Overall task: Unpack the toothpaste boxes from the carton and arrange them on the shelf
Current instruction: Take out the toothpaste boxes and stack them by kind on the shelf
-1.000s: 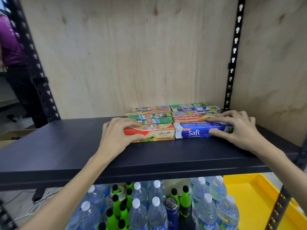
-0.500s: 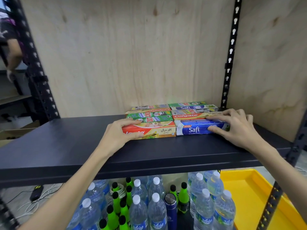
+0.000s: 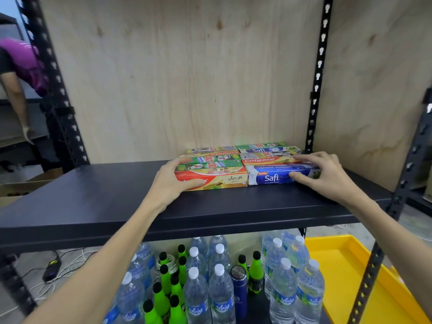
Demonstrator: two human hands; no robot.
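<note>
Plywood panels with pale grain and dark knots back a matte black metal shelf [image 3: 98, 195], hung on perforated black uprights. On this shelf lie the toothpaste boxes [image 3: 243, 160], flat rectangular cartons of glossy card packed edge to edge in two columns, reaching back toward the plywood.

The left hand [image 3: 170, 183] forms a grip on the left end of the red and yellow box [image 3: 222, 180] at the front: its thumb lies along the front face and its fingers curl over the top. Just to the right of that grip, touching the red box end to end, is the blue Safi box [image 3: 275, 175]. The right hand [image 3: 327, 176] grips that box's right end, thumb pressed on the front face and fingers spread over the top, reaching the Colgate box [image 3: 264, 160] behind.

Below both grips, under the shelf, stand clear plastic water bottles [image 3: 219, 288] with white caps, glossy green bottles [image 3: 163, 277] with black caps and a dark blue cylindrical flask [image 3: 239, 291]. Lower right of the right hand sits a smooth yellow plastic tray [image 3: 346, 277]. Far left of the left hand, another person [image 3: 21, 73] in a purple top is bent over.
</note>
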